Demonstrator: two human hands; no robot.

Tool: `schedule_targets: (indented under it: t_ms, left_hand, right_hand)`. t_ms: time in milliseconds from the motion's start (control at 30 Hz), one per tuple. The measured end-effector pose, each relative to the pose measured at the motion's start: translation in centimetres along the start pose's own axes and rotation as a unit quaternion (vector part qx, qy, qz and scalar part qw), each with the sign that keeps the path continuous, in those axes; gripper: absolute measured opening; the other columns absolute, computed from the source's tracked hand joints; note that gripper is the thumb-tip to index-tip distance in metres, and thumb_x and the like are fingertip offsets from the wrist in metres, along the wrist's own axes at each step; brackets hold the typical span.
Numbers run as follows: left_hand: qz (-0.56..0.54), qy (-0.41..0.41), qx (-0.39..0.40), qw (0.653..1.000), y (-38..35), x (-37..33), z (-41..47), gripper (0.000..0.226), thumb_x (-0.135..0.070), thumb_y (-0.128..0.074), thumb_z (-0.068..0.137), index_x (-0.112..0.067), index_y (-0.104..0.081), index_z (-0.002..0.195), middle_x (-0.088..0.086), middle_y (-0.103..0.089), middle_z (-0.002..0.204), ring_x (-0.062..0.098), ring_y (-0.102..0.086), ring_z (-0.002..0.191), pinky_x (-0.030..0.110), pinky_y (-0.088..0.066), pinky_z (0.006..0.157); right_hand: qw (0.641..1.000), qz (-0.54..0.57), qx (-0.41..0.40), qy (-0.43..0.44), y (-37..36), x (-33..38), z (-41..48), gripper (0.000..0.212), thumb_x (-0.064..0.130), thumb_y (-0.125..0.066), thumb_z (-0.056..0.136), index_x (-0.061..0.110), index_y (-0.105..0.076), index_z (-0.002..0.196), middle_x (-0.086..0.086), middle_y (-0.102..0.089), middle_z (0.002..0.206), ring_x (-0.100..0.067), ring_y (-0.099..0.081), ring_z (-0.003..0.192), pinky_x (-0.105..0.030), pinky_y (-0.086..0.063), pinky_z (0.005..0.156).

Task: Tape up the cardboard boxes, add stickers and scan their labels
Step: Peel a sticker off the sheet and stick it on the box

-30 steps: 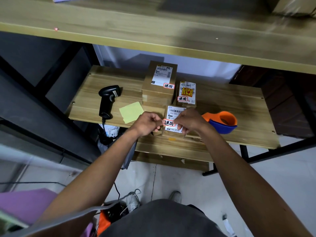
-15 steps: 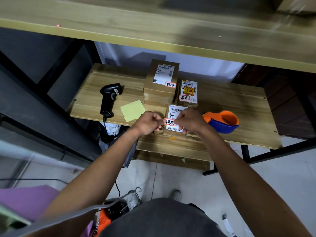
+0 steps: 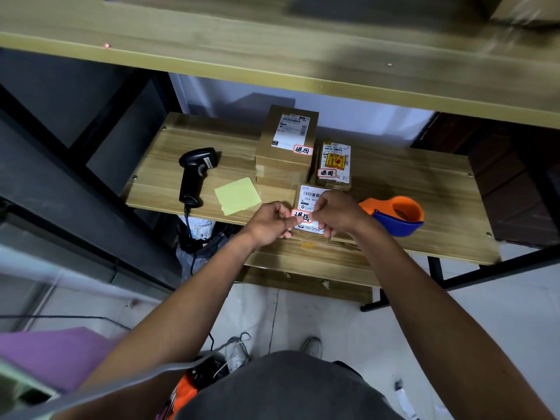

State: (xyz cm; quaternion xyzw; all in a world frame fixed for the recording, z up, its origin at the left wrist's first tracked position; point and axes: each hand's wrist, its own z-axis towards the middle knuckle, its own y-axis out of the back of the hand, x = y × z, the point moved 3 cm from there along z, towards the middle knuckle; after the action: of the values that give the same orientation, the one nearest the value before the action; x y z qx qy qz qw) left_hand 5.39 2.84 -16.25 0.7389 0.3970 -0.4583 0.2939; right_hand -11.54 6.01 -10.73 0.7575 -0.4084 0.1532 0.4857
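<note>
The sticker step is going on: the left hand [image 3: 269,222] and the right hand [image 3: 339,212] are both pinching the red-edged sticker [image 3: 301,216], laying it on the nearest box [image 3: 310,197] at the front edge of the tabletop [image 3: 424,183]. Next, I think, comes pressing it flat, then reaching for the scanner [image 3: 195,174].

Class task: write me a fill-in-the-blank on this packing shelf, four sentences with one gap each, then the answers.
The black scanner lies ___ of the yellow notepad.
The tape dispenser is orange and ___.
The shelf holds ___ cardboard boxes.
The left hand and the right hand pinch a red-edged ___ over a white label.
Answers: left; blue; three; sticker.
</note>
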Motion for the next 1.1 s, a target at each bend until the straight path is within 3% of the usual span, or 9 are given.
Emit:
schedule_targets:
  t_ms: [300,533,633,733,833,1100]
  left_hand:
    - [-0.070,0.022,-0.022,0.997,0.0,1.3,-0.2,0.011,-0.021,-0.070,0.094,-0.012,-0.064,0.093,0.003,-0.070,0.077,0.013,-0.069,0.066,0.026,-0.058,0.070]
    - [-0.104,0.055,-0.052,0.992,-0.9,0.5,0.2,0.005,-0.017,-0.069,0.096,-0.014,-0.067,0.092,0.003,-0.063,0.073,0.015,-0.068,0.062,0.022,-0.057,0.062]
    - [-0.087,0.061,-0.062,0.992,-1.8,0.1,0.5,0.013,-0.025,-0.069,0.095,-0.013,-0.066,0.091,0.001,-0.063,0.070,0.019,-0.069,0.064,0.023,-0.057,0.060]
    - [-0.083,0.056,-0.079,0.992,-2.3,0.2,1.0,0.028,-0.033,-0.073,0.092,-0.014,-0.055,0.084,-0.003,-0.064,0.065,0.014,-0.062,0.052,0.026,-0.056,0.060]
    - [-0.083,0.052,-0.061,0.993,-2.0,0.5,1.2,0.027,-0.033,-0.073,0.092,-0.013,-0.056,0.088,-0.002,-0.063,0.068,0.013,-0.059,0.055,0.023,-0.056,0.055]
    - [-0.110,0.065,-0.026,0.992,-1.8,1.4,1.1,0.032,-0.047,-0.067,0.093,-0.015,-0.066,0.094,-0.004,-0.055,0.063,0.012,-0.061,0.059,0.031,-0.060,0.073]
  right_hand:
    - [0.999,-0.032,0.035,0.016,0.2,0.1,0.0,0.024,0.018,-0.078,0.086,0.011,-0.057,0.095,-0.007,-0.069,0.075,-0.013,-0.065,0.050,-0.027,-0.052,0.049]
    - [0.999,0.001,0.053,-0.004,1.0,-0.2,0.9,0.020,0.020,-0.070,0.094,0.009,-0.054,0.094,-0.010,-0.066,0.064,-0.018,-0.061,0.043,-0.024,-0.046,0.041]
    - [0.998,-0.016,0.057,-0.004,1.4,-0.2,1.1,0.017,0.020,-0.067,0.097,0.006,-0.056,0.096,-0.011,-0.067,0.064,-0.019,-0.063,0.043,-0.025,-0.047,0.043]
    - [0.998,-0.026,0.065,-0.003,1.5,-0.1,1.2,0.018,0.019,-0.066,0.097,0.002,-0.058,0.099,-0.012,-0.069,0.065,-0.020,-0.064,0.046,-0.025,-0.048,0.042]
    - [0.997,-0.030,0.069,-0.003,1.5,0.0,1.2,0.019,0.017,-0.065,0.098,-0.001,-0.059,0.101,-0.013,-0.069,0.067,-0.019,-0.064,0.047,-0.025,-0.048,0.042]
    - [0.997,-0.019,0.075,-0.009,1.5,0.0,1.3,0.019,0.017,-0.064,0.099,0.000,-0.058,0.097,-0.017,-0.071,0.070,-0.021,-0.067,0.049,-0.026,-0.050,0.042]
